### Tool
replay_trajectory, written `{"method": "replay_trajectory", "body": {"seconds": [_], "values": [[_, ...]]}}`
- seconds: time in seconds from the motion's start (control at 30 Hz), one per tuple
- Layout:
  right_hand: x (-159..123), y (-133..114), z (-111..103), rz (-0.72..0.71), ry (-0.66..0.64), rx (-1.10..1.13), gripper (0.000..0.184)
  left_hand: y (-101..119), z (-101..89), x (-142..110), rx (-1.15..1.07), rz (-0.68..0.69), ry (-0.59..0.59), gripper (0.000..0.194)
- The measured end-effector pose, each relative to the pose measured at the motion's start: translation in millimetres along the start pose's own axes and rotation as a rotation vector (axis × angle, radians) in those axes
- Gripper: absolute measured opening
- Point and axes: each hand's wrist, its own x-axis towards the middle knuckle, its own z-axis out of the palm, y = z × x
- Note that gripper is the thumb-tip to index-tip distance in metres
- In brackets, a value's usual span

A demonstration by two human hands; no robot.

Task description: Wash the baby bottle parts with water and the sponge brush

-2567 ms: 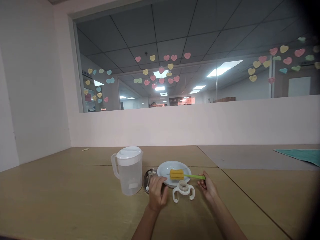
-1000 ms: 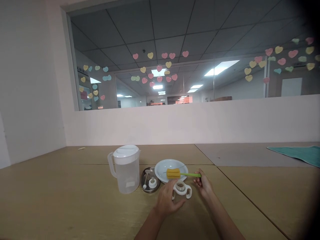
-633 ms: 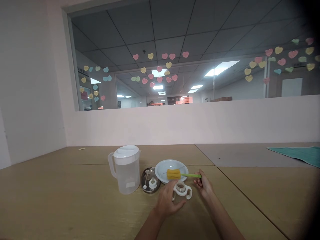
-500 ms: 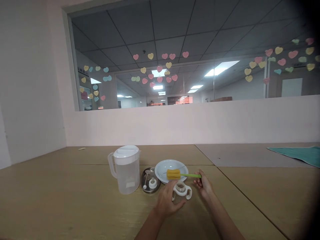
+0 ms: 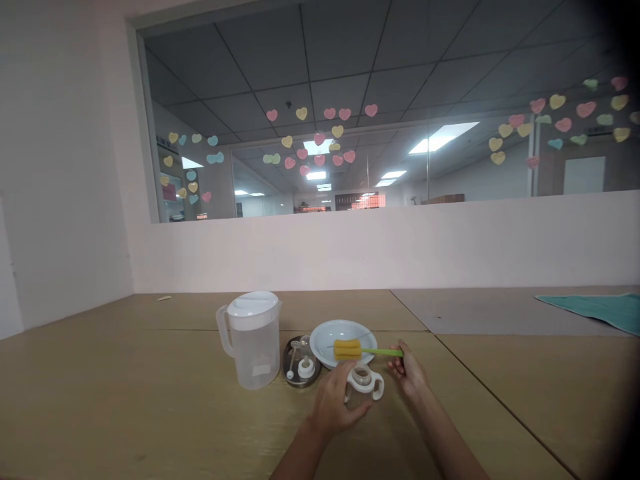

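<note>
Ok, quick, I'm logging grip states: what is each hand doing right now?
Left hand: cannot tell if closed; it is at the white two-handled cup collar.
Right hand: closed, holding the green handle of the sponge bottle brush.

Here on the tabletop (image 5: pixel 150 360) it's the pitcher (image 5: pixel 250 347) out on the left, a metal lid (image 5: pixel 294 360) just to its right, then the plate (image 5: pixel 340 331) with a sponge bottle brush (image 5: pixel 347 349) across it, a two-handled cup collar (image 5: pixel 364 381) right in front, and a towel (image 5: pixel 590 305) well off to the far right, further back
</note>
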Motion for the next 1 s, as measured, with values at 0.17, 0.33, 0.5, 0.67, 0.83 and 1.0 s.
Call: {"method": "replay_trajectory", "body": {"seconds": [0.17,0.33,0.5,0.67,0.83,1.0], "values": [[2.0,1.3,-0.9,0.005,0.000,0.002,0.025,-1.3,1.2,-0.5,0.003,0.025,0.029,0.066],[3.6,2.1,-1.3,-0.001,-0.003,0.000,0.024,-2.8,1.7,-0.9,0.000,0.014,0.015,0.066],[4.1,2.4,-1.1,0.001,0.005,0.004,0.024,-3.4,2.1,-1.8,0.005,0.015,0.005,0.067],[4.9,3.3,-1.2,-0.001,0.006,0.009,0.025,-2.5,2.0,-1.1,0.010,0.021,0.016,0.065],[5.8,3.9,-1.7,-0.001,0.006,0.007,0.027,-3.8,2.9,-1.2,0.015,0.017,0.013,0.066],[6.5,4.1,-2.4,-0.002,0.008,0.007,0.027,-3.1,2.2,-2.0,0.012,0.031,0.016,0.065]]}}
